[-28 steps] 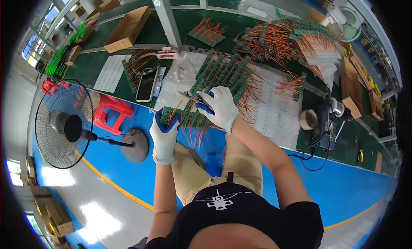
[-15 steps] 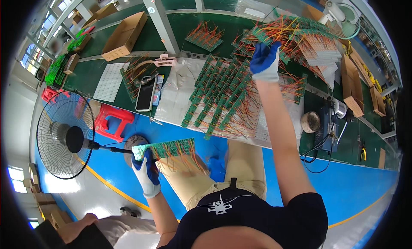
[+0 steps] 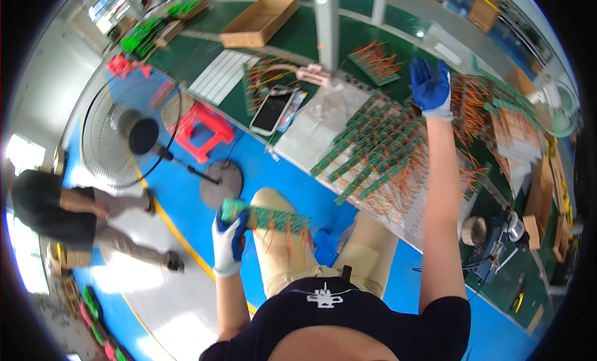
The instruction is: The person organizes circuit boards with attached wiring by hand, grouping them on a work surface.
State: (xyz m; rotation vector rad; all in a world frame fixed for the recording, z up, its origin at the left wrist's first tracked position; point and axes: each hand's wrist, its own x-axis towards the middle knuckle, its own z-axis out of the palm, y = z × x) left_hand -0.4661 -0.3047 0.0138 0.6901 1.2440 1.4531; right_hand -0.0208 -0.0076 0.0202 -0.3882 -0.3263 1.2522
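My left hand [image 3: 229, 243], in a white glove with a blue palm, grips one end of a green circuit board [image 3: 280, 220] with orange and red wires hanging from it. The board is held above my lap, off the bench edge. My right hand [image 3: 431, 87], gloved the same way, is raised over the far part of the bench with its fingers spread and nothing visible in it. To its right lies a heap of wired circuit boards [image 3: 471, 103]. Nearer me, rows of green circuit boards [image 3: 379, 143] rest side by side on a pale sheet.
Along the bench are a phone [image 3: 273, 111], an open cardboard box [image 3: 260, 23], a tape roll [image 3: 474, 230] and pliers [image 3: 518, 296]. A standing fan [image 3: 134, 134] and red stool [image 3: 203, 131] occupy the floor at left, where another person [image 3: 81, 212] walks. A metal post [image 3: 327, 31] rises behind the bench.
My view has turned, so the bench now slants down to the right. My right hand has gone from closed fingers to spread ones. The other person shows more fully at left.
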